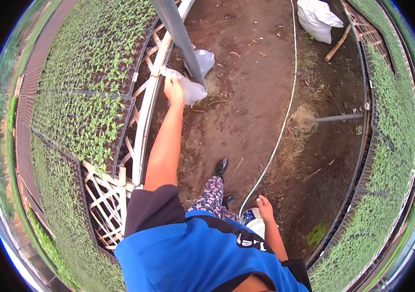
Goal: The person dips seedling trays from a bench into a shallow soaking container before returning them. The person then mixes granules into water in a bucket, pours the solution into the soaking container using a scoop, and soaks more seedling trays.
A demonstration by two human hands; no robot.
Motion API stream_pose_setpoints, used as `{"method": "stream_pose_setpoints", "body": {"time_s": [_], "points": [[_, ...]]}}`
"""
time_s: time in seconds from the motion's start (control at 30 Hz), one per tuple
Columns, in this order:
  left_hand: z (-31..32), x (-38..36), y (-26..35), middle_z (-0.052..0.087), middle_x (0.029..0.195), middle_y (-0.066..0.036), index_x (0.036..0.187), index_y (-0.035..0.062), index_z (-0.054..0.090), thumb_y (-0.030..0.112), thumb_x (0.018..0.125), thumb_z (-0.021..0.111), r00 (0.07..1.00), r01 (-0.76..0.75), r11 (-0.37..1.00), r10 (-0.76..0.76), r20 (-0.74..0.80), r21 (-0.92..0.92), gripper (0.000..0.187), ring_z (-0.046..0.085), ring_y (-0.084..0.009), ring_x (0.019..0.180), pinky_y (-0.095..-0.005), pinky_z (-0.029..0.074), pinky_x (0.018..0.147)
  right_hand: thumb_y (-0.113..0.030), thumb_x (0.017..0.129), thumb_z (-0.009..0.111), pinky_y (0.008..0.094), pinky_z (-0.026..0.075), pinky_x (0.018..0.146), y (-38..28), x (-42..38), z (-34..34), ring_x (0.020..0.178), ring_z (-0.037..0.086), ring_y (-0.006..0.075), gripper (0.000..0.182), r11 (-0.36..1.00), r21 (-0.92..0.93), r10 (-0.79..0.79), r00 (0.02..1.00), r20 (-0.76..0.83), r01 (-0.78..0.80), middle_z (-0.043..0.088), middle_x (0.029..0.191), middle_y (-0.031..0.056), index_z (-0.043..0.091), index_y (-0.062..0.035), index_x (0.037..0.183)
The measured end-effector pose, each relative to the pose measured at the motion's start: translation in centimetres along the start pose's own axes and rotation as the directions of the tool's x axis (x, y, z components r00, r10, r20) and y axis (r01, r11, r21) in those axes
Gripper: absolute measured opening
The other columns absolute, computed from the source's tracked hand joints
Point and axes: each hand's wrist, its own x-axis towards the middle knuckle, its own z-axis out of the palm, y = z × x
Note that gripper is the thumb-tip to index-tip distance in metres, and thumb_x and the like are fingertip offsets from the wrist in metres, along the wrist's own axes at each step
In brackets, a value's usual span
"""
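My left hand [174, 89] is raised at the edge of the left bench, its fingers closed on the top of a translucent plastic bag [191, 90]. The bag hangs beside the foot of a grey post [182, 39]. Low on the right, my right hand [265, 207] is over a white bucket [255, 223] with a blue label. Its fingers are bent together, and what they hold, if anything, is too small to name.
Seedling trays [86, 114] cover the slatted bench at left, and more trays [387, 121] line the right. A hose [285, 119] runs along the dirt path [241, 97]. Another plastic bag [204, 62] lies behind the post; a white sack [317, 20] stands at top right.
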Motion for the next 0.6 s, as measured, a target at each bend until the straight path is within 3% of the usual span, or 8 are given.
{"method": "stream_pose_setpoints", "body": {"time_s": [0.1, 0.17, 0.23, 0.27, 0.3, 0.37, 0.47, 0.6], "points": [[0.0, 0.0, 2.8, 0.058, 0.077, -0.005, 0.083, 0.0014, 0.057, 0.016, 0.079, 0.050, 0.992, -0.041, 0.999, 0.043, 0.122, -0.020, 0.016, 0.051, -0.0122, 0.071, -0.0256, 0.040, 0.069, -0.023, 0.082, 0.052, 0.0248, 0.041, 0.076, -0.4, 0.4, -0.5, 0.084, 0.053, 0.0119, 0.038, 0.998, 0.059, -0.008, 1.000, -0.004, 0.008, 0.057, 0.097, 0.0062, 0.048, -0.0010, 0.113], [-0.3, -1.3, 4.3, 0.057, 0.073, -0.003, 0.079, 0.0009, 0.057, 0.014, 0.079, 0.050, 0.983, 0.031, 0.993, -0.009, 0.183, -0.113, 0.015, 0.051, -0.0122, 0.071, -0.0240, 0.039, 0.066, -0.024, 0.083, 0.053, 0.0227, 0.041, 0.068, -1.0, 0.4, -0.9, 0.072, 0.050, 0.0077, 0.039, 0.990, 0.142, -0.018, 1.000, 0.011, 0.017, 0.057, 0.086, 0.0017, 0.048, -0.0007, 0.113], [-1.6, -1.8, 4.9, 0.056, 0.072, -0.002, 0.078, 0.0014, 0.057, 0.014, 0.078, 0.051, 0.974, 0.128, 0.964, -0.078, 0.211, -0.235, 0.014, 0.051, -0.0108, 0.070, -0.0225, 0.038, 0.065, -0.023, 0.083, 0.052, 0.0239, 0.041, 0.075, -4.2, 1.0, -1.8, 0.082, 0.052, 0.0101, 0.037, 0.993, 0.072, -0.090, 0.996, 0.013, 0.089, 0.057, 0.093, 0.0051, 0.048, -0.0005, 0.113], [-2.7, -1.9, 5.3, 0.055, 0.072, -0.001, 0.080, 0.0023, 0.057, 0.013, 0.078, 0.052, 0.966, 0.157, 0.976, -0.120, 0.229, -0.148, 0.012, 0.050, -0.0089, 0.069, -0.0213, 0.038, 0.064, -0.023, 0.083, 0.051, 0.0266, 0.040, 0.081, -7.6, 1.0, -2.5, 0.091, 0.052, 0.0146, 0.038, 0.971, 0.112, -0.209, 0.978, -0.010, 0.209, 0.055, 0.101, 0.0097, 0.048, 0.0003, 0.113], [-3.0, -1.6, 4.6, 0.055, 0.073, -0.002, 0.083, 0.0022, 0.057, 0.014, 0.079, 0.051, 0.967, 0.130, 0.946, -0.055, 0.247, -0.298, 0.014, 0.049, -0.0086, 0.067, -0.0216, 0.038, 0.063, -0.023, 0.083, 0.051, 0.0294, 0.038, 0.087, -11.5, 0.7, -2.9, 0.100, 0.051, 0.0191, 0.039, 0.933, 0.153, -0.324, 0.945, -0.038, 0.326, 0.053, 0.110, 0.0143, 0.047, 0.0011, 0.113], [-3.4, -0.5, 4.8, 0.055, 0.071, -0.002, 0.084, 0.0027, 0.057, 0.015, 0.080, 0.051, 0.962, 0.138, 0.966, -0.079, 0.260, -0.220, 0.014, 0.048, -0.0085, 0.064, -0.0211, 0.038, 0.060, -0.022, 0.084, 0.051, 0.0291, 0.038, 0.088, -18.1, 0.6, -3.9, 0.102, 0.050, 0.0191, 0.039, 0.873, 0.211, -0.441, 0.896, -0.045, 0.440, 0.052, 0.111, 0.0142, 0.046, -0.0003, 0.115], [-0.6, 1.4, 5.4, 0.054, 0.068, -0.002, 0.085, 0.0046, 0.057, 0.014, 0.078, 0.051, 0.936, 0.133, 0.988, -0.101, 0.336, -0.075, 0.013, 0.046, -0.0081, 0.056, -0.0209, 0.038, 0.054, -0.020, 0.085, 0.049, 0.0276, 0.034, 0.090, -23.4, -0.3, -4.8, 0.105, 0.046, 0.0169, 0.039, 0.859, 0.225, -0.460, 0.886, -0.051, 0.459, 0.050, 0.113, 0.0110, 0.043, -0.0013, 0.118], [5.1, 2.5, 3.9, 0.053, 0.067, 0.000, 0.092, 0.0094, 0.059, 0.008, 0.078, 0.047, 0.874, 0.203, 0.979, -0.177, 0.453, -0.009, 0.019, 0.048, -0.0072, 0.055, -0.0200, 0.038, 0.048, -0.019, 0.085, 0.049, 0.0277, 0.034, 0.091, -21.5, -1.6, -3.1, 0.106, 0.046, 0.0166, 0.037, 0.879, 0.304, -0.399, 0.916, 0.045, 0.368, 0.050, 0.113, 0.0109, 0.043, -0.0013, 0.118]]}}
